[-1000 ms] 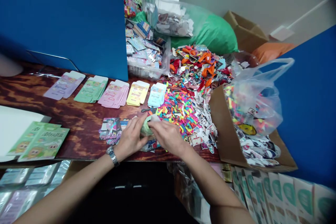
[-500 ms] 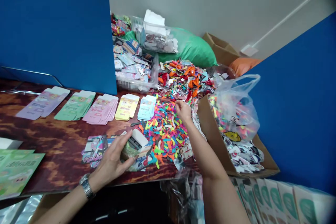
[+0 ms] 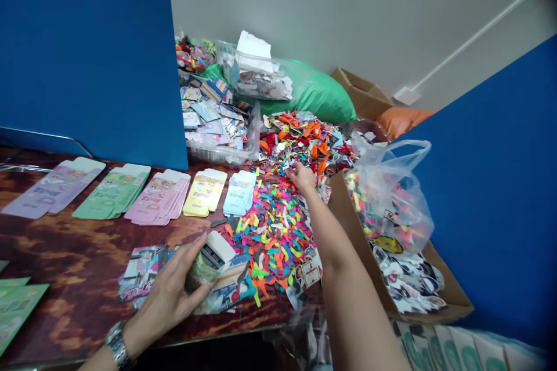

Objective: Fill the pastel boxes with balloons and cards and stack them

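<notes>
The open box [image 3: 203,272] is at the bench's [image 3: 82,261] near edge, grasped by the left hand [image 3: 177,288], thumb and fingers around its sides. It looks like thin card: light, fairly stiff, easily crushed, so best held lightly by the sides, below the flap [image 3: 223,245]. Right of it spread balloons [image 3: 278,232]. Beyond, the right hand [image 3: 301,177] meets the trinkets [image 3: 300,136], fingers bent; whether it grips one cannot be told.

an open carton [image 3: 206,266] is before flat cartons [image 3: 157,197], left of loose pieces [image 3: 281,223].
</notes>
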`<state>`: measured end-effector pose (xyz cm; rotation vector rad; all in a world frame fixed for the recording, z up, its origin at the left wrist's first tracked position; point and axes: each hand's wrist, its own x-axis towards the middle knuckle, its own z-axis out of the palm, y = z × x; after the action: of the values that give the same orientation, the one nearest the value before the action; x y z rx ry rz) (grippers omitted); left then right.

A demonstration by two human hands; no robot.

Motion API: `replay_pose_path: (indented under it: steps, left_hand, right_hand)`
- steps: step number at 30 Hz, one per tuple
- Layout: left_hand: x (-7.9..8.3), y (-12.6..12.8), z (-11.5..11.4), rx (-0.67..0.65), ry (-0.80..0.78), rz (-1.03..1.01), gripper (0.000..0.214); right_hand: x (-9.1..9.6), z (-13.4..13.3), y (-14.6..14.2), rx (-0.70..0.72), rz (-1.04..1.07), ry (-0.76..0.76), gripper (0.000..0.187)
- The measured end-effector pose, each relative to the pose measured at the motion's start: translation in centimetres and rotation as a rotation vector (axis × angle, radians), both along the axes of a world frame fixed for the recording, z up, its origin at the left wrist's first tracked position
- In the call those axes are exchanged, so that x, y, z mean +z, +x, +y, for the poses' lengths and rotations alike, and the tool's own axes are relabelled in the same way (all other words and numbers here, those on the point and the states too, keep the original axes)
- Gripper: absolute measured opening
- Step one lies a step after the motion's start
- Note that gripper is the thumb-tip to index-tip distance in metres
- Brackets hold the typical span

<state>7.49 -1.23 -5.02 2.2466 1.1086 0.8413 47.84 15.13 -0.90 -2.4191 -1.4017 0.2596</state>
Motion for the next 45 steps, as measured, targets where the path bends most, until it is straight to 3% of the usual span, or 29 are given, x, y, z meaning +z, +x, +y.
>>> replay_pose_path:
  steps: [5, 8, 12, 15, 17, 19, 22, 25, 30, 36, 41, 45]
  left_hand:
    - [0.5, 0.3, 0.4, 0.021, -0.043, -0.023, 0.080]
    - [1.1, 1.2, 0.6, 0.029, -0.094, -0.044, 0.081]
    - [2.0, 2.2, 0.6, 0.067, -0.130, -0.083, 0.083]
    - [2.4, 2.2, 0.4, 0.084, -0.118, -0.102, 0.083]
    - [2.4, 1.8, 0.2, 0.110, -0.122, -0.090, 0.082]
    - [2.3, 1.4, -0.1, 0.143, -0.120, -0.070, 0.082]
    - [2.4, 0.8, -0.6, 0.156, -0.079, -0.041, 0.079]
    - [2.3, 0.5, -1.0, 0.159, -0.035, -0.005, 0.079]
    - [1.9, 0.1, -1.3, 0.169, 0.032, 0.045, 0.079]
    - [1.9, -0.2, -1.5, 0.149, 0.031, 0.066, 0.080]
    - [2.4, -0.4, -1.7, 0.138, -0.015, 0.016, 0.087]
    - [2.5, -0.4, -1.7, 0.133, -0.058, -0.049, 0.087]
  right_hand:
    - [3.9, -1.6, -0.1, 0.126, 0.239, 0.140, 0.042]
    - [6.4, -3.3, -1.9, 0.216, 0.391, 0.201, 0.045]
    - [8.2, -7.0, -7.7, 0.439, 0.792, 0.321, 0.046]
    - [8.3, -10.0, -12.9, 0.609, 0.944, 0.225, 0.040]
    - [7.9, -11.7, -15.9, 0.723, 0.914, 0.126, 0.034]
    - [7.2, -12.7, -18.1, 0.844, 0.753, 0.061, 0.027]
    - [6.3, -13.5, -20.2, 1.022, 0.373, 0.095, 0.021]
    - [5.8, -14.0, -21.3, 1.085, 0.127, 0.163, 0.023]
    - [5.9, -15.0, -22.0, 1.095, 0.190, 0.177, 0.031]
    - [5.1, -15.7, -22.3, 1.107, 0.186, 0.024, 0.034]
    - [5.9, -15.9, -21.4, 1.111, 0.106, 0.285, 0.017]
    - [6.1, -16.2, -20.3, 1.100, 0.071, 0.445, 0.022]
